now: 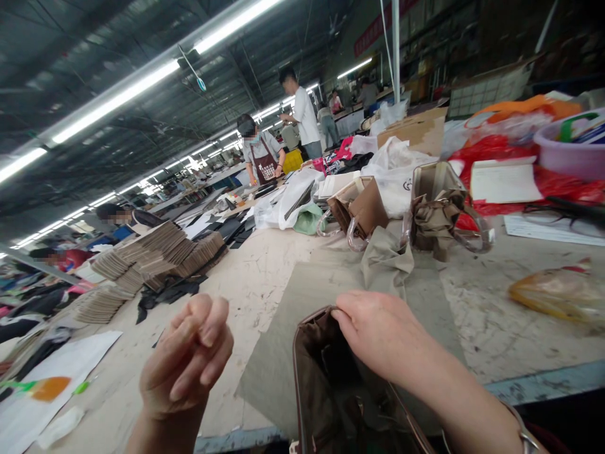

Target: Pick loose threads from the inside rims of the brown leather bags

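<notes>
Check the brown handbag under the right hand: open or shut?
Open. The right hand grips the brown handbag rim, and its dark lining shows inside the gaping mouth.

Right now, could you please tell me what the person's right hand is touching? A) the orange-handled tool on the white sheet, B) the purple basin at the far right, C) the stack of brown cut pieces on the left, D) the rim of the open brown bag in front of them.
D: the right hand rests its fingers on the rim of the open brown bag, while the left hand is curled up above the table, holding nothing visible.
</notes>
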A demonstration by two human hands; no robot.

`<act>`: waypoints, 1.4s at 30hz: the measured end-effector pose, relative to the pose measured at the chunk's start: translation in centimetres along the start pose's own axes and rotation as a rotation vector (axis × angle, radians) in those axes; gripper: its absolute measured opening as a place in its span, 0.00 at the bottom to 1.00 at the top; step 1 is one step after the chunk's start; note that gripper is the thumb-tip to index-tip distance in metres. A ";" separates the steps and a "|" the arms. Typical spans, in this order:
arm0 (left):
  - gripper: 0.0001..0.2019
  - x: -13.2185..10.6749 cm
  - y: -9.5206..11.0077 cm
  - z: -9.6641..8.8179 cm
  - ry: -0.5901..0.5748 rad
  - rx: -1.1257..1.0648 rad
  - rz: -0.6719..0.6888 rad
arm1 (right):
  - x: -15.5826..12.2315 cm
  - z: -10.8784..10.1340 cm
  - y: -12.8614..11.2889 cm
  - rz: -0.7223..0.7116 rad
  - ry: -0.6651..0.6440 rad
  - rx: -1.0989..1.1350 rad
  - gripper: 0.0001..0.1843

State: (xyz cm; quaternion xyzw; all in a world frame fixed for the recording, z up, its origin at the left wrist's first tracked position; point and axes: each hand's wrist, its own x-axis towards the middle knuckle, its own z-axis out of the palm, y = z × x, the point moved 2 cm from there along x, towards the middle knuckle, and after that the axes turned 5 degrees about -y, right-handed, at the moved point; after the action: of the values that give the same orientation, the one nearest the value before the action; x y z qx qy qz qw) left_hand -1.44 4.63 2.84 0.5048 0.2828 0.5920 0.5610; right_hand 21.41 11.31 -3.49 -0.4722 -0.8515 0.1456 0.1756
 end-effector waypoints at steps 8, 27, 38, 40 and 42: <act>0.09 -5.4 -1.0 -3.7 -0.168 1.251 -0.529 | -0.1 -0.2 0.1 -0.004 -0.002 0.005 0.12; 0.16 4.3 -7.5 0.9 -0.222 0.660 -0.601 | 0.0 0.2 0.0 -0.021 -0.026 0.020 0.13; 0.15 6.5 -9.5 2.0 -0.211 0.496 -0.695 | -0.1 0.0 0.5 0.006 -0.010 0.014 0.13; 0.15 5.8 -9.0 1.6 -0.174 0.446 -0.701 | -0.2 0.0 0.5 0.004 -0.003 0.011 0.12; 0.15 4.9 -8.5 0.9 -0.141 0.408 -0.711 | -0.3 0.0 0.4 0.001 0.002 0.012 0.12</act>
State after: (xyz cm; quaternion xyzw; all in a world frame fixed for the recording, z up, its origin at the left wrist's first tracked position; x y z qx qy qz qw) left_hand 3.31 10.82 -3.13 0.5158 0.5119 0.2570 0.6371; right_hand 21.84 11.26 -3.74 -0.4717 -0.8501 0.1506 0.1791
